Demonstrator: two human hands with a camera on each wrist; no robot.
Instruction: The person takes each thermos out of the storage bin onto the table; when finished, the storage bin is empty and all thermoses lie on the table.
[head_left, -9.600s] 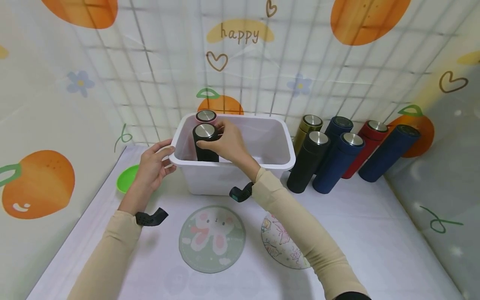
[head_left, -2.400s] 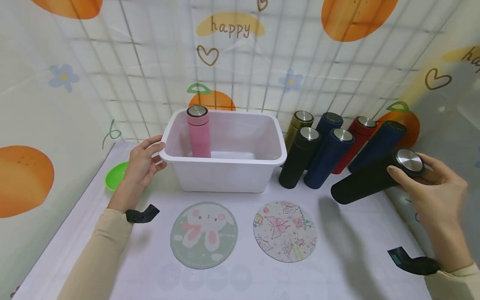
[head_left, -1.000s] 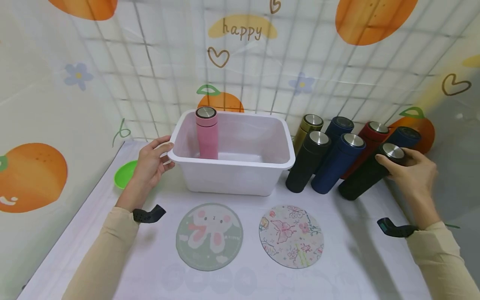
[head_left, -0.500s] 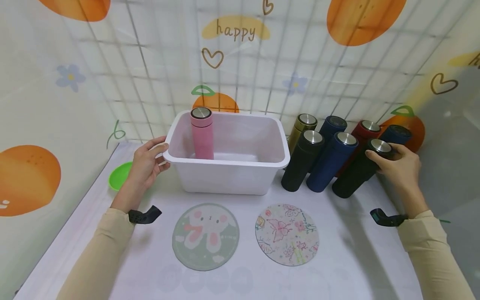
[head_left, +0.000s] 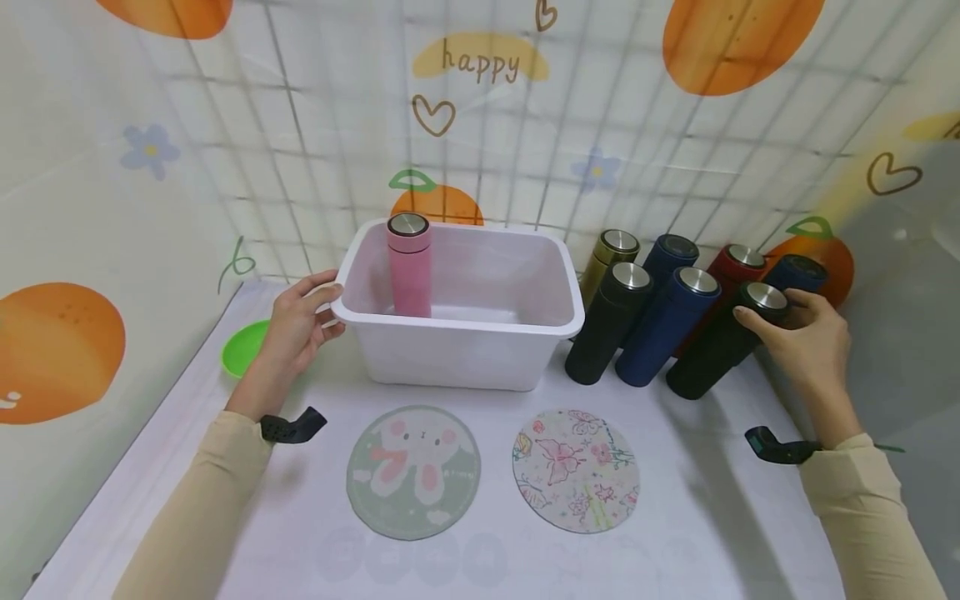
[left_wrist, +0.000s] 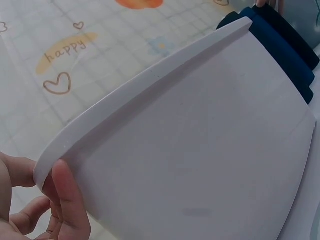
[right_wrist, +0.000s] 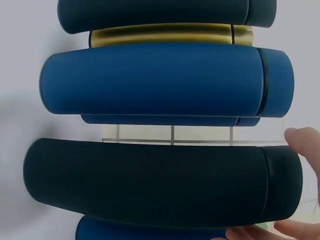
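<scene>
My left hand (head_left: pixel 295 327) pinches the left rim of a white plastic bin (head_left: pixel 450 357); thumb and fingertips close on the rim corner in the left wrist view. Inside the bin, at its left, a pink thermos (head_left: pixel 411 279) stands upright. At the right, my right hand (head_left: pixel 813 346) grips a black thermos (head_left: pixel 708 354) round its steel-topped lid. This bottle appears upright, in front of a red thermos (head_left: pixel 738 265) and a dark blue thermos (head_left: pixel 798 271). In the right wrist view, thumb and fingers lie on either side of the black thermos lid (right_wrist: pixel 285 182).
Left of the held bottle stand a blue thermos (head_left: pixel 671 325), another black thermos (head_left: pixel 609 321), a gold thermos (head_left: pixel 603 258) and a further dark blue thermos (head_left: pixel 667 258). Two round mats, a bunny mat (head_left: pixel 412 472) and a butterfly mat (head_left: pixel 576 471), lie in front. A green bowl (head_left: pixel 243 348) sits left.
My right hand has taken the black thermos out of the bin, carried it right, and brought it to the front of the bottle group. My left hand stays on the bin rim.
</scene>
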